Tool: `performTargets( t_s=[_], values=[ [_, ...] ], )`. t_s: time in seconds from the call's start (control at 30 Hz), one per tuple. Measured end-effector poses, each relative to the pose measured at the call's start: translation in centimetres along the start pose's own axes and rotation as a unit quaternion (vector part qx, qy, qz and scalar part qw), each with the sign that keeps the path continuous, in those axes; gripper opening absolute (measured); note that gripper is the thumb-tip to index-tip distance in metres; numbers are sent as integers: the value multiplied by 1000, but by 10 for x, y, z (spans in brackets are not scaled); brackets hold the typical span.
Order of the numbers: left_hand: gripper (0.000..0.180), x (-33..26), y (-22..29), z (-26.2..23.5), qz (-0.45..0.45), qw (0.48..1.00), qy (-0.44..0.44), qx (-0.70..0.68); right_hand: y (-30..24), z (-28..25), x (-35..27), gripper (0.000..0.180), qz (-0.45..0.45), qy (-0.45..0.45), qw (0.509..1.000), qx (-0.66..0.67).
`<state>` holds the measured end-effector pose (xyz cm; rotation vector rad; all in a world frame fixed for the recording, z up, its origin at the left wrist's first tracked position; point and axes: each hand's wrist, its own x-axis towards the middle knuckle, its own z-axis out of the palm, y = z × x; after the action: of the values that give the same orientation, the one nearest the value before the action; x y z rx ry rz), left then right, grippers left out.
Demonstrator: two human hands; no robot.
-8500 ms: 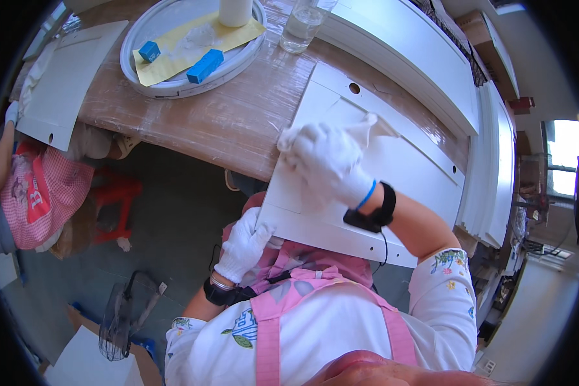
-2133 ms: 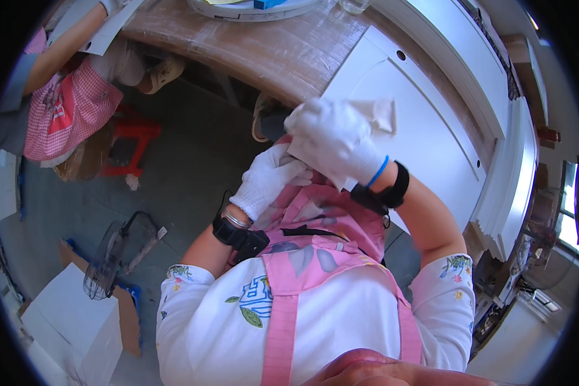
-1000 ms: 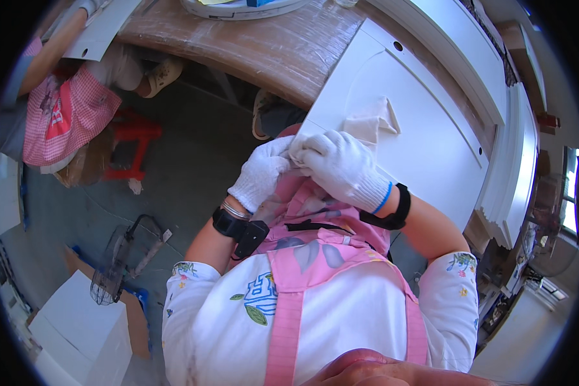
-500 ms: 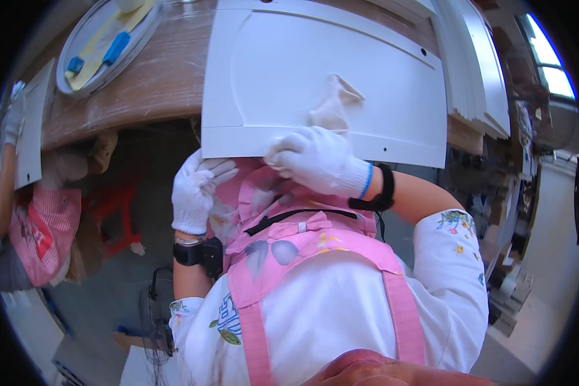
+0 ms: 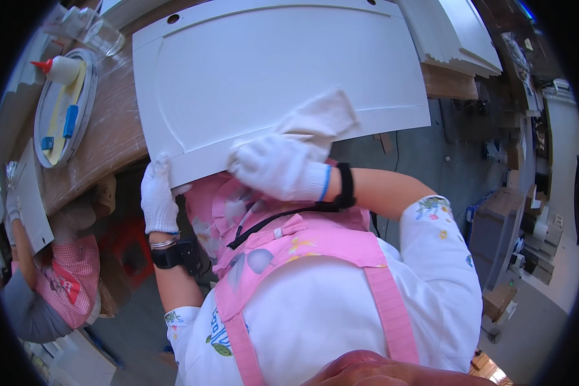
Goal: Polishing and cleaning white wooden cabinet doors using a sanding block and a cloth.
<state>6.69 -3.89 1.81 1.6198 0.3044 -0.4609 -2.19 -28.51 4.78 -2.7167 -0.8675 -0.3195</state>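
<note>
A large white panel (image 5: 270,71) with a raised frame lies before me, its near edge jutting out over the table's front. My left hand (image 5: 159,198), in a white knit glove, grips the panel's near left corner, fingers along the side and thumb by the front edge. Also gloved, my right hand (image 5: 278,168) rests at the middle of the near edge, closed on a cream cloth (image 5: 325,119). The cloth trails from the hand onto the panel's face toward the right. The fingertips of the right hand are partly hidden in the cloth.
On the brown table (image 5: 112,122) at the left sit a round white lid (image 5: 40,122) with blue blocks, and a white bottle (image 5: 64,69) with a red tip. Clear jars (image 5: 104,37) stand behind. Stacked white panels (image 5: 450,32) fill the far right. A co-worker (image 5: 64,276) is at left.
The panel has shifted left in view and tilted, its left corner nearer me. My left hand has moved onto that corner. The cloth, earlier lying crumpled beyond my right hand, now trails from it.
</note>
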Motion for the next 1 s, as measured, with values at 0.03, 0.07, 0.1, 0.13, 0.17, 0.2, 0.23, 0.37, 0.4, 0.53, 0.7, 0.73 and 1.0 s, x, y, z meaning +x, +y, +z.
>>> performTargets(
  t_s=[0.03, 0.07, 0.1, 0.13, 0.17, 0.2, 0.23, 0.37, 0.4, 0.53, 0.7, 0.73, 1.0],
  values=[
    [45, 0, 1, -1, 4, 1000, -2, -4, -7, 3, 12, 19, -25, -38, 999, -11],
    [45, 1, 1, -6, 0, 1000, 3, 0, -3, -2, 8, 19, -15, -37, 999, -14],
    [45, 1, 1, -8, -6, 1000, 7, 5, 2, -6, 2, 19, -13, -29, 999, -9],
    [47, -3, 6, -4, -5, 1000, 24, 13, 8, -9, -5, 19, -12, -20, 1000, -3],
    [47, -3, 7, -1, -6, 1000, 16, 19, 22, -13, -29, 14, 2, 57, 998, 4],
    [48, -2, 8, -1, -6, 1000, 19, 19, 34, -20, -57, 11, 41, 53, 998, -15],
    [48, -3, 8, -3, -6, 999, 29, 20, 50, -32, -86, 12, 71, 46, 996, -34],
    [48, 0, 7, -7, -6, 1000, 6, 18, 110, -84, -202, 19, 132, 46, 980, -139],
    [48, 0, 7, -7, -7, 1000, 5, 21, 109, -85, -202, 19, 135, 47, 980, -137],
    [45, 2, 5, -3, -11, 999, 18, 27, 79, -66, -166, 15, 139, 106, 975, -134],
    [46, -2, 9, -1, -18, 998, 26, 47, 38, -34, -63, 14, 92, 49, 994, 12],
    [45, 1, 5, -9, -27, 999, 23, 35, 43, -34, -65, 15, 122, 54, 987, 90],
    [41, -4, 9, -3, -40, 997, 52, 34, 151, -107, -241, 23, 503, 73, 840, -193]
  ],
)
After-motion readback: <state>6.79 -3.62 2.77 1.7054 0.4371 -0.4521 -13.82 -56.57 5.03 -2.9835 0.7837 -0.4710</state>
